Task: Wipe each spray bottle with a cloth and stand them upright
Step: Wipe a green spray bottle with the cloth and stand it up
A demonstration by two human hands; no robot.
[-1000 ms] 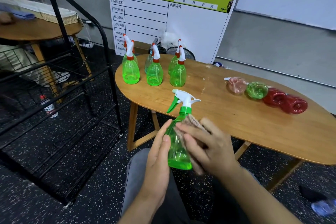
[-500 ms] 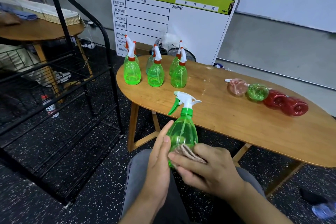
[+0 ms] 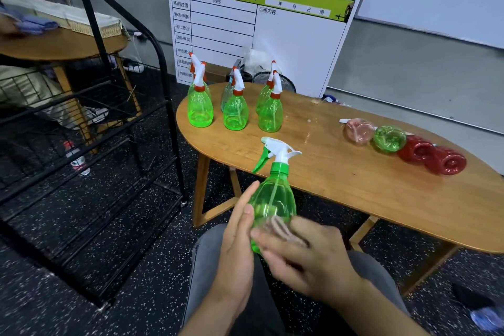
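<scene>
In front of the table's near edge, over my lap, my left hand [image 3: 237, 248] grips a green spray bottle [image 3: 272, 199] with a white head, holding it upright by its left side. My right hand [image 3: 308, 256] is blurred and presses a small brownish cloth [image 3: 283, 229] against the bottle's lower body. Several green spray bottles [image 3: 236, 112] with orange-and-white heads stand upright at the back left of the wooden table [image 3: 354, 185]. On the right side a pink bottle [image 3: 358, 131], a green bottle [image 3: 388, 139] and two red bottles [image 3: 436, 157] lie on their sides in a row.
A black metal rack [image 3: 136, 117] stands close on the left. Behind the table a green-and-white board [image 3: 259, 35] leans on the wall. Another wooden table [image 3: 54, 43] is at far left. A water bottle [image 3: 77, 161] lies on the speckled floor.
My right hand has slid the cloth from the bottle's upper body down to its lower part. My left hand has kept hold of the bottle.
</scene>
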